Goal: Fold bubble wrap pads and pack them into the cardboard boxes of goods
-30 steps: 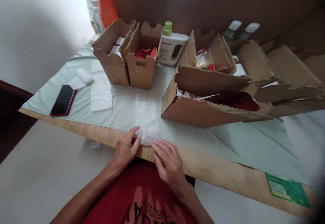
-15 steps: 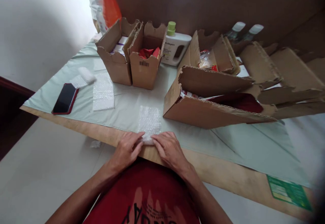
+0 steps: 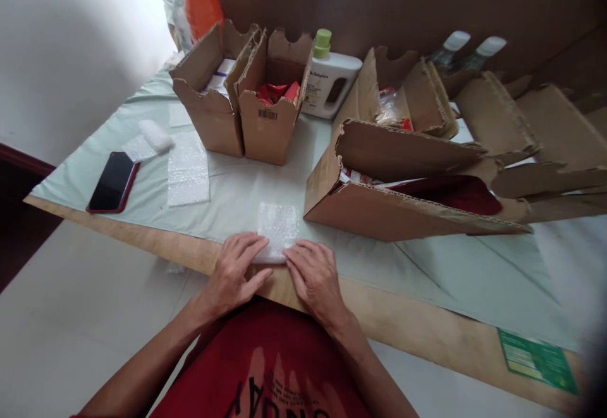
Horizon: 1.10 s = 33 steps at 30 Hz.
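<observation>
A piece of clear bubble wrap (image 3: 277, 228) lies at the table's front edge, its near end rolled or folded. My left hand (image 3: 237, 270) rests at the left end of the near roll, fingers stretched over it and thumb spread apart on the wooden edge. At the right end, my right hand (image 3: 313, 272) has its fingers closed on the near edge of the wrap, thumb close to the index finger. Whether anything is inside the folded part I cannot tell. Another flat bubble wrap sheet (image 3: 188, 171) lies to the left, near a small rolled piece (image 3: 154, 138).
A phone (image 3: 112, 182) lies at the left edge. Two cardboard boxes (image 3: 264, 133), a white bottle with a green cap (image 3: 329, 83) and an orange bottle (image 3: 202, 0) stand behind. A long cardboard box (image 3: 403, 212) and several others fill the right. A green card (image 3: 538, 360) lies front right.
The near end of the bubble wrap is folded further, so less of the sheet lies flat. My left thumb has moved away from the wrap and my left fingers now stretch over it.
</observation>
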Each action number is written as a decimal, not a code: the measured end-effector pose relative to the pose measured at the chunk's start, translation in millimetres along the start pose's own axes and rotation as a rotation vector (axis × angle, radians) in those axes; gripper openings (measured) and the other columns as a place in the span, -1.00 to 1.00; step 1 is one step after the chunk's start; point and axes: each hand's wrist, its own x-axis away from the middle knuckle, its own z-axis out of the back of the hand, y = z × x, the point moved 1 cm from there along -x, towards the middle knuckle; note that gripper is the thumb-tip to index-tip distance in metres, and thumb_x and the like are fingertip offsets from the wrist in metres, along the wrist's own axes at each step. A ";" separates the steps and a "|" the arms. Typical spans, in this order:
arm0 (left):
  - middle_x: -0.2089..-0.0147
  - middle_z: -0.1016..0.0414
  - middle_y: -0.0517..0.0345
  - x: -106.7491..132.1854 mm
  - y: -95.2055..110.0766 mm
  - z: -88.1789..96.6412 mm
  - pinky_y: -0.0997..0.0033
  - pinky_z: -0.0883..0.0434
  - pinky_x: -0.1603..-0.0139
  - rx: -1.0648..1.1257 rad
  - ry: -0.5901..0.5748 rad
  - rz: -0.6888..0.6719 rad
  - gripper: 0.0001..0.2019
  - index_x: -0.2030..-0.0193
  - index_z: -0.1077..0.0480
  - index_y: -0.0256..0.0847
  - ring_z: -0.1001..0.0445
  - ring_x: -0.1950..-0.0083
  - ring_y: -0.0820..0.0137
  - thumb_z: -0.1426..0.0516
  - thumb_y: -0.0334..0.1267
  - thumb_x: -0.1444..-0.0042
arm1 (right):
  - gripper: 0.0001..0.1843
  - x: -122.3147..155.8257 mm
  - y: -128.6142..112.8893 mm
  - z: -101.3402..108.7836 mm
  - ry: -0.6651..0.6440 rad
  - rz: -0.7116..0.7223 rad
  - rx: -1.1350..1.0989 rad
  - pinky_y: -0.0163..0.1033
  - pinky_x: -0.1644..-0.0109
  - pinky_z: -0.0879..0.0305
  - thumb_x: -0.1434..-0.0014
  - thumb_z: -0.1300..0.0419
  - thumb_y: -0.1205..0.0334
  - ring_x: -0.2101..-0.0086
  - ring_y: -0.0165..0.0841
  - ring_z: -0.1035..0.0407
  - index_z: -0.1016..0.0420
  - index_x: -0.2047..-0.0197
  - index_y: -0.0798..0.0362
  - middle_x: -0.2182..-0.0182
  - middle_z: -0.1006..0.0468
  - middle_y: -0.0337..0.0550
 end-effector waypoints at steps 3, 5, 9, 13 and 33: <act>0.01 -0.60 -0.02 0.1 3.9 4.1 0.11 -0.45 -0.13 0.081 -0.046 0.010 -0.59 -0.31 -0.32 -0.16 -0.54 -0.05 0.21 -0.12 -0.36 -0.35 | -0.74 0.4 0.2 6.9 -0.012 -0.051 -0.125 -0.05 -0.07 -0.34 -0.44 -0.10 0.33 0.10 -0.24 -0.53 -0.61 -0.02 -0.03 0.16 -0.70 -0.12; 0.08 -0.62 0.03 -8.1 -0.5 -0.4 0.18 -0.46 -0.06 0.080 -0.032 0.042 -0.61 -0.30 -0.32 -0.18 -0.55 0.05 0.27 -0.09 -0.37 -0.37 | -0.74 0.7 -1.0 10.4 0.011 -0.075 -0.106 -0.04 -0.08 -0.35 -0.44 -0.11 0.29 0.05 -0.20 -0.51 -0.59 -0.07 -0.01 0.09 -0.68 -0.07; 0.11 -0.63 0.01 -32.1 -18.8 -15.6 0.18 -0.46 -0.02 -0.015 0.039 0.138 -0.73 -0.15 -0.45 -0.20 -0.54 0.09 0.24 -0.12 -0.26 -0.36 | -0.69 -4.0 -3.1 9.0 0.013 -0.030 0.088 0.06 -0.22 -0.27 -0.41 -0.15 0.28 -0.18 -0.07 -0.38 -0.52 -0.17 0.03 -0.17 -0.56 0.08; 0.04 -0.60 -0.06 -36.2 -22.4 -13.3 0.13 -0.48 -0.08 -0.011 0.139 0.240 -0.74 -0.08 -0.49 -0.22 -0.54 0.01 0.20 -0.12 -0.19 -0.35 | -0.68 -15.5 4.6 -3.9 -0.057 0.030 0.133 0.08 -0.23 -0.23 -0.36 -0.19 0.36 -0.17 -0.06 -0.38 -0.52 -0.15 0.06 -0.09 -0.62 0.03; 0.15 -0.61 0.07 -1.9 28.9 -23.8 0.40 -0.52 0.08 1.052 0.023 0.847 -0.51 -0.03 -0.43 -0.21 -0.57 0.15 0.34 -0.39 -0.05 -0.02 | -0.54 10.8 1.9 30.1 -0.093 -0.352 -0.463 0.00 -0.23 -0.39 -0.23 -0.27 0.21 -0.17 -0.12 -0.45 -0.52 -0.20 -0.04 -0.20 -0.56 -0.01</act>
